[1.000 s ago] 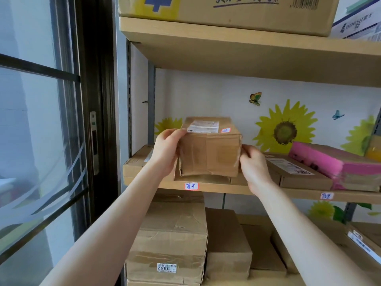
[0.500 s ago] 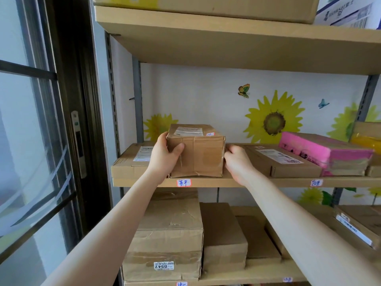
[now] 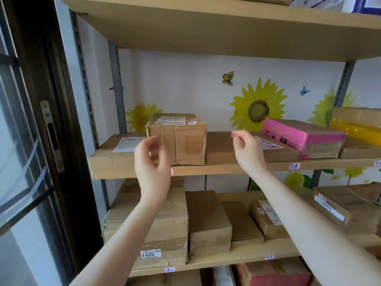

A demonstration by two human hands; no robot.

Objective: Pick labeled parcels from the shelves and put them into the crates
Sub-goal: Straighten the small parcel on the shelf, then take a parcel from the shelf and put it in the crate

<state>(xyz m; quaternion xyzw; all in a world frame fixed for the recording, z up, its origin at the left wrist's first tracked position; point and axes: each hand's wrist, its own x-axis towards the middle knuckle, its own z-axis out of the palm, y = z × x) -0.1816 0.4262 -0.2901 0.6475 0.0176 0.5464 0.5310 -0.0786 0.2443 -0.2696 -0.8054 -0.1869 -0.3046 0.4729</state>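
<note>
Brown taped cardboard parcel on wooden shelf | 1 o'clock from left hand, nearer | 9 o'clock from right hand | both loosely curled, empty

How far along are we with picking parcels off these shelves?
Nothing looks done: no crate is in view. In hand: nothing; the left hand and right hand hover, loosely curled, before the small brown parcel, which sits on the middle shelf, no grip on it. Left: that parcel, the pink parcel and the boxes on the lower shelf.
</note>
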